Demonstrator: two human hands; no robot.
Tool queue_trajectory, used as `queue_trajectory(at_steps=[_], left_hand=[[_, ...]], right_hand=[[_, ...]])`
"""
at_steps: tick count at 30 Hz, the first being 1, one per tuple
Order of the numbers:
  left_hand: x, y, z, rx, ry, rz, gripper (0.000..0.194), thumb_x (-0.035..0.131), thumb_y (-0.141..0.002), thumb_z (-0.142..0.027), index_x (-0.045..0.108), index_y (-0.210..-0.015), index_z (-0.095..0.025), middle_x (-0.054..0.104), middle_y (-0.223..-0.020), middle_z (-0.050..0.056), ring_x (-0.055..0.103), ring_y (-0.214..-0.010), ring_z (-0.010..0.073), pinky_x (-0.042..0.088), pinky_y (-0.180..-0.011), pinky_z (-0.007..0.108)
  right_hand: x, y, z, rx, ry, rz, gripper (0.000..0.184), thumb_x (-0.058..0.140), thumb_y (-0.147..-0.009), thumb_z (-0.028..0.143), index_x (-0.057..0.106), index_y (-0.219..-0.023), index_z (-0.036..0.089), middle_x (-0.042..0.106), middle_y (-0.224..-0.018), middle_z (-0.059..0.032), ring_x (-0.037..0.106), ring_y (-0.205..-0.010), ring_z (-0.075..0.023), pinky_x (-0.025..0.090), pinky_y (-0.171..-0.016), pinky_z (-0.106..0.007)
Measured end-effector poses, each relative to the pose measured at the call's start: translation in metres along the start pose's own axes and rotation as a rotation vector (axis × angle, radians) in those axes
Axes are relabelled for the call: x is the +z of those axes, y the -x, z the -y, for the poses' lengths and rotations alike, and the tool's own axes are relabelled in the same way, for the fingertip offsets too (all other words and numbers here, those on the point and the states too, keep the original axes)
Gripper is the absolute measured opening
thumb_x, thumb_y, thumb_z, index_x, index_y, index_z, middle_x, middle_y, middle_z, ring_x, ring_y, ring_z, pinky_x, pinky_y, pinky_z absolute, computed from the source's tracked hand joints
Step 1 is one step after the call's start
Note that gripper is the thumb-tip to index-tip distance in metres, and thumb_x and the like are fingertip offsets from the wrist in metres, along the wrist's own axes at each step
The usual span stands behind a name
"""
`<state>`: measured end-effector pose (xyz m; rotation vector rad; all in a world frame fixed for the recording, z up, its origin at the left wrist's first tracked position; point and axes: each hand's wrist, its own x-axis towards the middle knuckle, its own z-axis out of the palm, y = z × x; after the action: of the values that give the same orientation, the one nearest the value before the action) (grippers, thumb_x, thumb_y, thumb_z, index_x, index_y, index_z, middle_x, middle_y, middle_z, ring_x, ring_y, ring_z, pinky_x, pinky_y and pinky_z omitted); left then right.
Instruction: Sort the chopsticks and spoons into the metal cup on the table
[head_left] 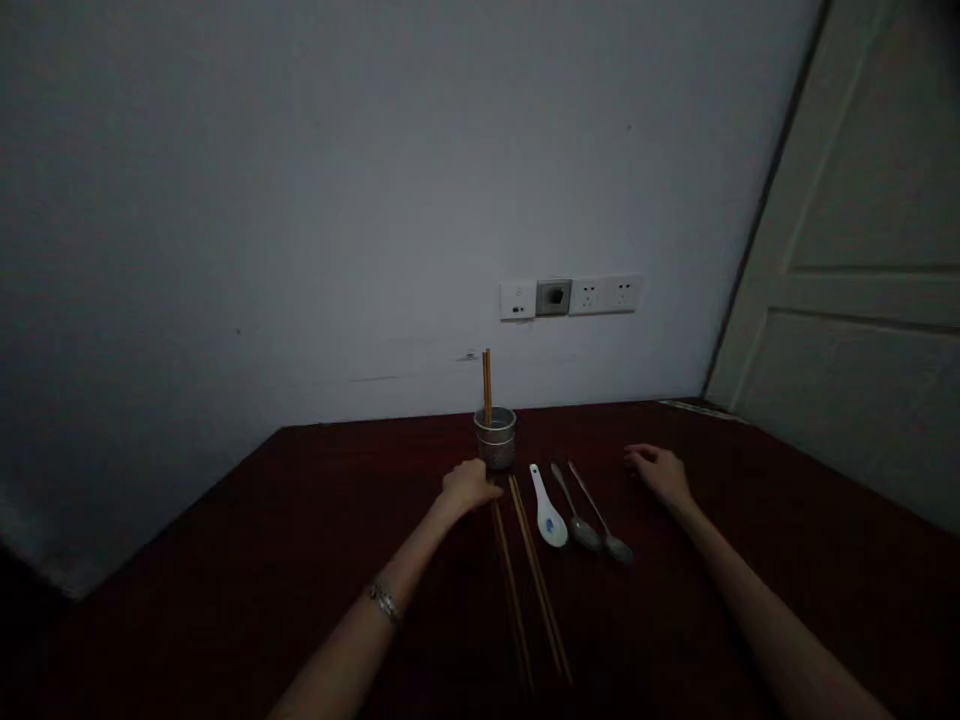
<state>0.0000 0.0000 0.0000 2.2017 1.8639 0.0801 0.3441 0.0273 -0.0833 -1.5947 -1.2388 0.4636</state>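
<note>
My left hand (471,487) is closed over the upper ends of a pair of wooden chopsticks (513,600) lying on the table, just in front of a grey metal cup (496,440). Its fingertips are partly hidden. Two more chopsticks (487,388) stand upright in the cup. Right of my left hand, a second pair of chopsticks (540,580) lies flat. Beside it are a white ceramic soup spoon (550,520) with a blue mark and two metal spoons (583,530) (616,548). My right hand (660,472) rests on the table to their right, fingers loosely bent and holding nothing.
The dark red table (360,560) meets a pale wall (337,220) at its back edge. Sockets and switch plates (574,297) are set in the wall above the cup. A pale panelled door (847,320) stands at the right. The light is dim.
</note>
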Motion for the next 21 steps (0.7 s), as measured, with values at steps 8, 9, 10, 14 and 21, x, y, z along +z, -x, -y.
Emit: queue_trajectory(at_steps=[8, 9, 10, 14, 21], left_hand=[[0.008, 0.004, -0.001, -0.004, -0.025, 0.023, 0.034, 0.055, -0.067, -0.043, 0.063, -0.088, -0.018, 0.066, -0.095, 0.012, 0.062, -0.088, 0.0267, 0.048, -0.068, 0.031], [0.010, 0.003, -0.002, -0.005, -0.018, 0.023, 0.032, 0.054, -0.068, -0.041, 0.063, -0.088, -0.018, 0.066, -0.095, 0.012, 0.062, -0.088, 0.0266, 0.048, -0.068, 0.031], [0.011, 0.001, -0.003, -0.006, -0.012, 0.023, 0.031, 0.053, -0.068, -0.039, 0.063, -0.088, -0.018, 0.066, -0.095, 0.012, 0.062, -0.088, 0.0265, 0.048, -0.068, 0.031], [0.014, -0.001, -0.007, 0.000, 0.020, 0.004, 0.030, 0.053, -0.069, -0.036, 0.064, -0.089, -0.016, 0.066, -0.094, 0.013, 0.062, -0.088, 0.0255, 0.047, -0.067, 0.028], [0.025, -0.008, -0.004, 0.005, 0.117, -0.059, 0.026, 0.054, -0.066, -0.034, 0.064, -0.080, -0.015, 0.067, -0.085, 0.012, 0.063, -0.078, 0.0227, 0.044, -0.058, 0.024]], right_hand=[[0.001, -0.001, -0.001, 0.012, -0.012, -0.001, 0.028, 0.048, -0.070, 0.024, 0.064, -0.088, 0.010, 0.068, -0.072, -0.0090, 0.064, -0.060, -0.0156, 0.052, -0.052, -0.023], [0.001, -0.002, -0.001, 0.019, -0.010, -0.003, 0.028, 0.048, -0.070, 0.024, 0.064, -0.088, 0.010, 0.068, -0.072, -0.0090, 0.064, -0.061, -0.0157, 0.052, -0.052, -0.023], [0.001, -0.003, -0.002, 0.023, -0.006, -0.007, 0.027, 0.048, -0.070, 0.024, 0.065, -0.087, 0.011, 0.068, -0.072, -0.0089, 0.064, -0.061, -0.0158, 0.052, -0.052, -0.023], [0.001, -0.005, -0.004, 0.014, -0.010, -0.009, 0.026, 0.049, -0.070, 0.024, 0.065, -0.086, 0.011, 0.068, -0.072, -0.0091, 0.065, -0.062, -0.0163, 0.052, -0.053, -0.023], [0.000, -0.004, -0.002, 0.003, 0.014, -0.011, 0.027, 0.048, -0.070, 0.024, 0.065, -0.087, 0.011, 0.068, -0.071, -0.0090, 0.065, -0.062, -0.0165, 0.052, -0.055, -0.024]])
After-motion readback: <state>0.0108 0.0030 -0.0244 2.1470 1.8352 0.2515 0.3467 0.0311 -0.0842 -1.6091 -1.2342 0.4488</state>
